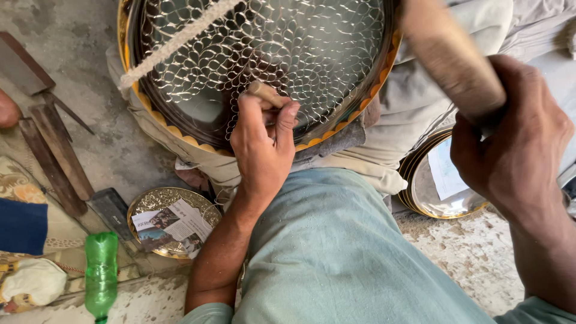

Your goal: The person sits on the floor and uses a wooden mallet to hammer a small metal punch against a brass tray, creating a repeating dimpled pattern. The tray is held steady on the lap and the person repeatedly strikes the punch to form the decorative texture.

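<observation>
A large round metal tray [180,102] with a scale-like engraved pattern and a gold scalloped rim rests tilted on my lap. My left hand [264,144] is closed around a small chisel [264,91] whose tip presses on the tray's surface. My right hand [516,138] is raised at the right and grips the wooden handle of a mallet [450,54], which is blurred and held above the tray. A pale rope [180,39] lies across the tray's upper left.
A smaller gold tray [147,201] with a folded paper [174,225] on it lies on the floor at left, beside a green plastic bottle [101,270]. Wooden and metal tools [57,156] lie at the left. Stacked trays [432,192] sit at the right.
</observation>
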A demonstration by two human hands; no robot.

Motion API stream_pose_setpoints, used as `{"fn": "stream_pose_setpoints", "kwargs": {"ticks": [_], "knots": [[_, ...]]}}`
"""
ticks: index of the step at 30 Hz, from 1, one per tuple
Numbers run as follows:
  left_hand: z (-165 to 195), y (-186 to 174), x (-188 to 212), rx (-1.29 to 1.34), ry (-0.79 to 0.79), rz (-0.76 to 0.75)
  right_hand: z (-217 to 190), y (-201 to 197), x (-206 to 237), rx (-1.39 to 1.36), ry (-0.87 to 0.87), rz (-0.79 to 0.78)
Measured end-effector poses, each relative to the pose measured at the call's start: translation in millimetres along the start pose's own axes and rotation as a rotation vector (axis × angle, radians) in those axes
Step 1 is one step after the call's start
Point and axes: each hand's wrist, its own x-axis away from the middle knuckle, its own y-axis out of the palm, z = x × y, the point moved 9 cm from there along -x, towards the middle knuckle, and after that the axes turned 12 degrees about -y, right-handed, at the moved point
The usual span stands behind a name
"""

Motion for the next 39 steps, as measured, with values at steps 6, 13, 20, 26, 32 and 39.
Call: {"fn": "stream_pose_setpoints", "kwargs": {"ticks": [6, 13, 20, 26, 32, 39], "knots": [[-20.8, 3.0, 11.2, 0.097, -0.077, 0.076, -16.1, 1.4, -25.7, 0.168, -0.157, -0.028], [-30.1, 1.2, 13.6, 0.019, -0.13, 0.151, -89.3, -5.8, -88.9, 0.334, -0.491, -0.065], [-24.7, 9.0, 11.9, 0.037, -0.126, 0.121, -124.9, -19.4, -122.6, 0.534, -0.643, -0.097], [-7.7, 17.0, -2.2, -0.106, 0.011, 0.018, -97.4, -12.5, -122.7, 0.572, -0.437, -0.245], [5.8, 39.3, -20.0, -0.197, 0.079, -0.193, -39.1, -7.3, -87.6, 0.478, -0.152, -0.342], [29.5, 70.3, -28.2, -0.326, 0.228, -0.534, 14.6, 11.8, -14.3, 0.21, 0.156, -0.355]]}}
